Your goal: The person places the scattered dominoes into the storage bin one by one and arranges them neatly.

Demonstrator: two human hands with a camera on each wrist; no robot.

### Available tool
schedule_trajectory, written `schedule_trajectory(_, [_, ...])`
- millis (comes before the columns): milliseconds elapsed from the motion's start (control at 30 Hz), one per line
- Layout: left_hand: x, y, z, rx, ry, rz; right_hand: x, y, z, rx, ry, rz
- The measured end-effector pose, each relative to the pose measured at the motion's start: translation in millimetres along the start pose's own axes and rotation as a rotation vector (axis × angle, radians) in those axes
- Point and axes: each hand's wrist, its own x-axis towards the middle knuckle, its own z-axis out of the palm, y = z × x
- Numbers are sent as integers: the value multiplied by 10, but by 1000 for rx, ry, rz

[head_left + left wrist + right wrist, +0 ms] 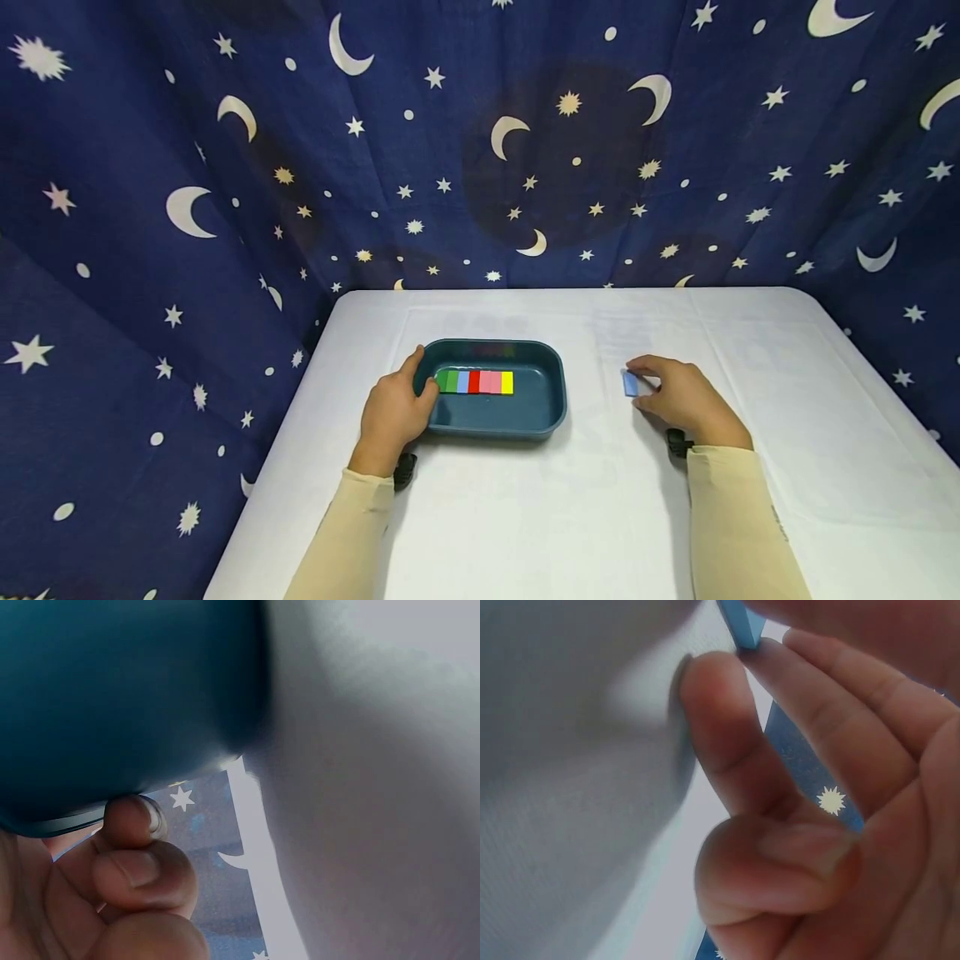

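Observation:
A dark teal rectangular tray (536, 408) stands on the white table. Its left end is gripped by my left hand (393, 408), with the curled fingers (135, 870) against the outer wall in the left wrist view. Inside the tray runs a row of coloured tiles (474, 382): green, light blue, red, pink and yellow, side by side. To the right of the tray, my right hand (686, 396) pinches a light blue tile (629, 383) between thumb and fingers, at or close to the tabletop. Only a corner of that blue tile (744, 626) shows in the right wrist view.
A white cloth covers the table (525, 517). Behind it and along the sides hangs a dark blue curtain (450, 150) with moons and stars. Black wrist straps (405, 471) sit at both wrists.

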Motion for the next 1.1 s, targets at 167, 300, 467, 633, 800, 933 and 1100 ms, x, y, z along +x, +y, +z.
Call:
schedule_trajectory(167, [-2, 2, -11, -2, 8, 0, -7, 1, -4, -1, 17, -31])
schedule_trajectory(300, [-3, -1, -12, -6, 15, 2, -7, -8, -12, -7, 24, -37])
schedule_trajectory(467, [-5, -3, -10, -2, 10, -1, -13, -3, -14, -4, 22, -39])
schedule_trajectory(633, [-2, -9, -4, -6, 14, 11, -11, 5, -6, -16, 22, -39])
schedule_trajectory(800, [5, -14, -3, 2, 14, 8, -5, -7, -14, -23, 14, -47])
schedule_trajectory(933, [11, -10, -4, 11, 5, -4, -7, -19, -21, -28, 23, -57])
schedule_trajectory(1100, [10, -8, 1, 3, -4, -10, -4, -22, -2, -36, 25, -56])
